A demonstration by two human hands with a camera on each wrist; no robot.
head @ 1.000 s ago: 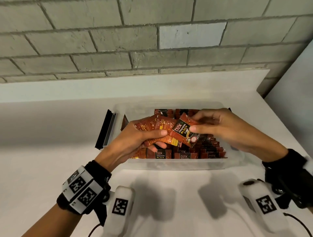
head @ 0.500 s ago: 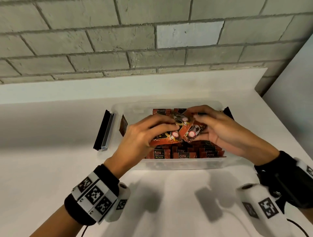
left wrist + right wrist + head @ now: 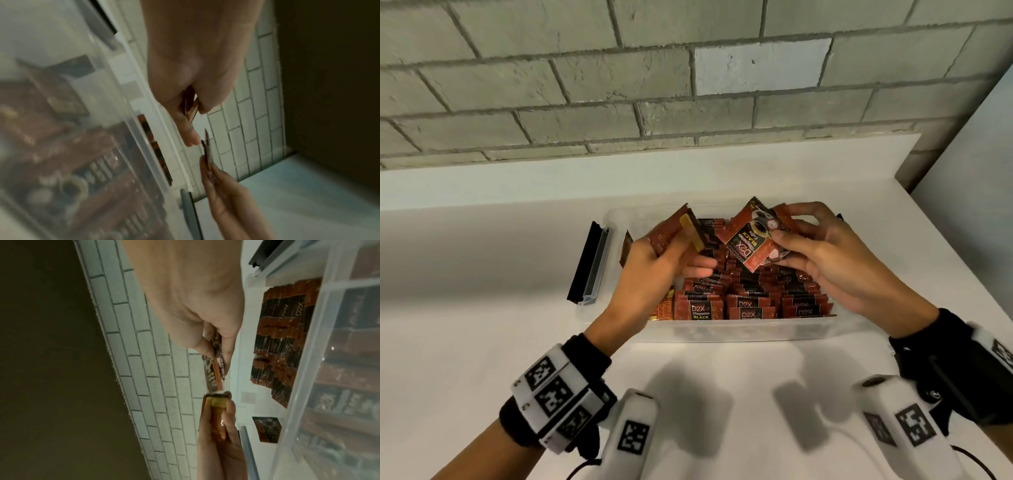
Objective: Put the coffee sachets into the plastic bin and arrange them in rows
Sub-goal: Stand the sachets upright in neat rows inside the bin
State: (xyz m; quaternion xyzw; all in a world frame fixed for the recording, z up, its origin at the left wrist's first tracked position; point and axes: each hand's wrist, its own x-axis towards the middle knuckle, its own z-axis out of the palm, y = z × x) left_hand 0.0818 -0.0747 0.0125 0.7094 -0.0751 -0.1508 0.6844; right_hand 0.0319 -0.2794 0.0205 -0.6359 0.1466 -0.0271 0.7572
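Observation:
A clear plastic bin (image 3: pixel 722 330) on the white counter holds rows of red and black coffee sachets (image 3: pixel 750 301). Above its left part my left hand (image 3: pixel 654 270) grips a small stack of red sachets (image 3: pixel 674 233), backs showing with a yellow strip. To the right my right hand (image 3: pixel 822 253) pinches a few sachets (image 3: pixel 753 240) printed side up. The left wrist view shows my left hand (image 3: pixel 191 100) holding sachet edges (image 3: pixel 192 104) beside the bin's rim (image 3: pixel 156 146). In the right wrist view my right hand (image 3: pixel 207 340) pinches sachets (image 3: pixel 216 366), with the left-hand stack (image 3: pixel 216 402) below.
A black and clear bin latch (image 3: pixel 590 265) sticks out at the bin's left end. One sachet (image 3: pixel 625 251) leans against the bin's left inner wall. A grey brick wall (image 3: pixel 688 75) rises behind the counter, and a white wall (image 3: pixel 979 188) stands at the right.
The hands, close together over one bundle half a second ago, have drawn apart. Each now holds its own sachets, lifted higher above the bin.

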